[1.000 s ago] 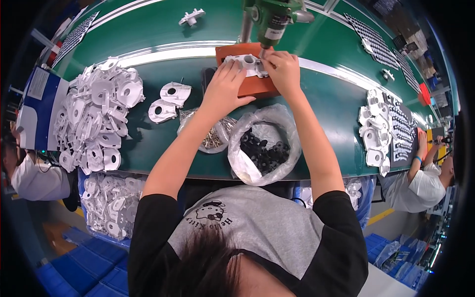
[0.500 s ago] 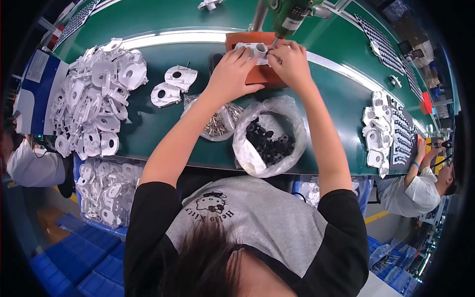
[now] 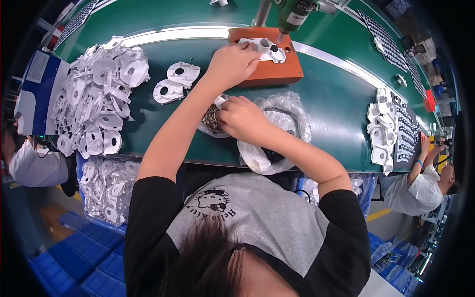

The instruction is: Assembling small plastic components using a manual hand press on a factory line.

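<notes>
On an orange block (image 3: pixel 287 73) lies a white plastic housing (image 3: pixel 279 57) with a short round tube and a small black piece (image 3: pixel 274 48) on it. My left hand (image 3: pixel 234 63) holds the left end of this housing, its fingertips partly hidden. Nearer to me, my right hand (image 3: pixel 243 120) reaches with curled fingers into a clear bag of screws (image 3: pixel 211 120); whatever is between the fingertips is hidden. Above the housing hangs a green power screwdriver (image 3: pixel 293 14), its tip just over the block. A larger clear plastic bag (image 3: pixel 301 116) stands under my right forearm, which covers most of its contents.
A big heap of white housings (image 3: pixel 101 94) fills the left, with two loose housings (image 3: pixel 183 74) beside it. More white housings (image 3: pixel 380 131) and a tray of small parts (image 3: pixel 405 133) lie at right. A co-worker (image 3: pixel 413 185) sits far right. Below the table edge is a filled bin (image 3: pixel 106 190).
My right hand has left the housing under the screwdriver and come back toward me to the screw bag. The left hand stays at the housing. The small black piece on it now shows.
</notes>
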A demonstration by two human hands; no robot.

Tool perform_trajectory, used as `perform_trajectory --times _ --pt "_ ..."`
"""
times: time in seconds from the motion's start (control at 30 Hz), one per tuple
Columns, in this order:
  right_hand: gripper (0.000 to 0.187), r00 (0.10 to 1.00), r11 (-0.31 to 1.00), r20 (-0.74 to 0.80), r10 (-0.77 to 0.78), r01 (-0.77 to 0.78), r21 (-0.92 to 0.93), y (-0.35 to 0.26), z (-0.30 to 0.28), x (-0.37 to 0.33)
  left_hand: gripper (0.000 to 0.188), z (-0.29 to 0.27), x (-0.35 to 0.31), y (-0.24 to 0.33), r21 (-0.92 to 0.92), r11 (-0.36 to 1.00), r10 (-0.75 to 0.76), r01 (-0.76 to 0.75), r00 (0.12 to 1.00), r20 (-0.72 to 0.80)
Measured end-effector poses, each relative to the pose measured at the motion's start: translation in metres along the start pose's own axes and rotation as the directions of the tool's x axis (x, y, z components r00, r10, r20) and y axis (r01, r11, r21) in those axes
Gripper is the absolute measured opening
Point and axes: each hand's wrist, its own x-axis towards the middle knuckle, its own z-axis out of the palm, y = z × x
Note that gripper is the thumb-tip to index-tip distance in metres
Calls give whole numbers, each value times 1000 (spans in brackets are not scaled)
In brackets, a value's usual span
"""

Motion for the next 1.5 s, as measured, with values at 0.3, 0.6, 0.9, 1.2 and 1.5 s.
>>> perform_trajectory --times 0.3,0.6,0.9,1.2,1.5 --pt "9 999 995 -30 -13 9 -99 0 40 29 19 -1 2 -3 -16 998 -63 67 985 158" --pt "11 992 987 -121 -26 6 -162 1 50 31 12 2 0 -1 41 999 8 -10 999 33" --pt "11 991 999 -130 10 -4 48 3 21 19 19 -2 1 5 0 1000 -31 31 992 119" --pt "13 828 612 21 561 -432 662 83 -103 -14 62 24 -8 21 194 977 78 -85 996 40" --pt "24 788 779 -177 589 -497 382 155 -93 17 60 26 -8 22 21 999 34 -34 999 0"
